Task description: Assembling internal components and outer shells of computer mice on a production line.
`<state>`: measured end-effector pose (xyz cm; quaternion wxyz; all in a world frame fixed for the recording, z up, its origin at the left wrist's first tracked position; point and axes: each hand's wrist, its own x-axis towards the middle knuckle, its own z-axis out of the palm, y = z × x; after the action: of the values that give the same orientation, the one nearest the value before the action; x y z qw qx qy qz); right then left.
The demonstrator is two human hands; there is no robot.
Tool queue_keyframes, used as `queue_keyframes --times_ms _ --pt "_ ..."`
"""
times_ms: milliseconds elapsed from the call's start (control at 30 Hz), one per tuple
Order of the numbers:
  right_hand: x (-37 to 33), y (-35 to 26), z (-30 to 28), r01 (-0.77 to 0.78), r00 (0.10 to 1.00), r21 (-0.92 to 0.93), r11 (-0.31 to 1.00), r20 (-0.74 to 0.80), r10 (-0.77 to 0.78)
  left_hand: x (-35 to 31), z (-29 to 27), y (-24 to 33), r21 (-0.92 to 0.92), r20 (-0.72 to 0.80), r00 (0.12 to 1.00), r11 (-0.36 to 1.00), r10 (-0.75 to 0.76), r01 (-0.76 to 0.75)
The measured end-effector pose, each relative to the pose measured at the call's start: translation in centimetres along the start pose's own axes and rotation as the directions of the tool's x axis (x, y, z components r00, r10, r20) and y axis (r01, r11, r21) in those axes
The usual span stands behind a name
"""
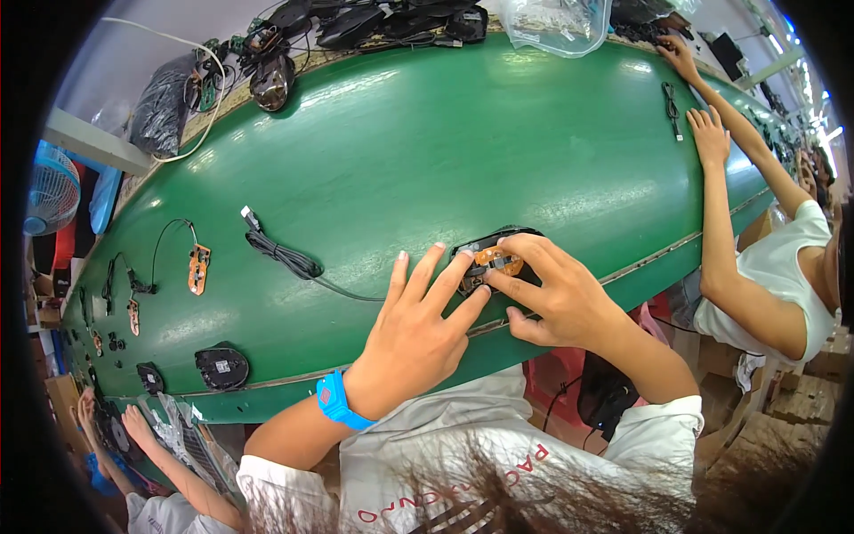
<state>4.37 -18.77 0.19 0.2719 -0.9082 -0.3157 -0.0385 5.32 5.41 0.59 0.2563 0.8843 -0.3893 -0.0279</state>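
An opened computer mouse [464, 252] with a black shell lies at the table's near edge. Inside it sits an orange-brown circuit board [503, 262]. My left hand [411, 325] comes at it from the left with its fingers spread, a fingertip and the thumb touching the shell and board. From the right, my right hand [562, 287] curls its fingers over the far side and onto the board, gripping the mouse. The parts right under the fingertips are hidden. A black cable [283, 253], bundled with a plug at its end, runs from the left towards the mouse.
Loose boards with wires, one an orange board [198, 270], lie at the left on the green table [374, 142]. Black mouse shells [221, 368] rest at the near left edge. A clear plastic bin [559, 27] stands at the back. A co-worker's hand [709, 137] rests at the right.
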Motion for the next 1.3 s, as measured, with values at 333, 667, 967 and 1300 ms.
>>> queue_keyframes --times_ms 333,667,967,1300 --pt "-1.1 0.9 0.4 0.030 0.988 0.020 0.999 -0.151 -0.027 1.3 0.3 -1.7 0.034 0.066 0.989 0.991 0.129 -0.131" --pt "-1.9 2.1 -0.4 -0.120 0.974 -0.084 0.989 -0.201 0.101 1.6 0.4 -2.1 -0.031 0.044 0.988 0.989 0.146 -0.145" --pt "-2.3 3.9 -2.4 -0.041 0.999 -0.131 0.991 -0.009 0.040 1.6 0.6 -2.0 -0.048 0.025 0.991 0.990 0.134 -0.132" --pt "-2.5 5.6 -2.8 -0.092 0.993 0.124 0.988 0.088 0.081 1.9 0.7 -1.8 -0.091 0.009 0.990 0.986 0.141 -0.140"
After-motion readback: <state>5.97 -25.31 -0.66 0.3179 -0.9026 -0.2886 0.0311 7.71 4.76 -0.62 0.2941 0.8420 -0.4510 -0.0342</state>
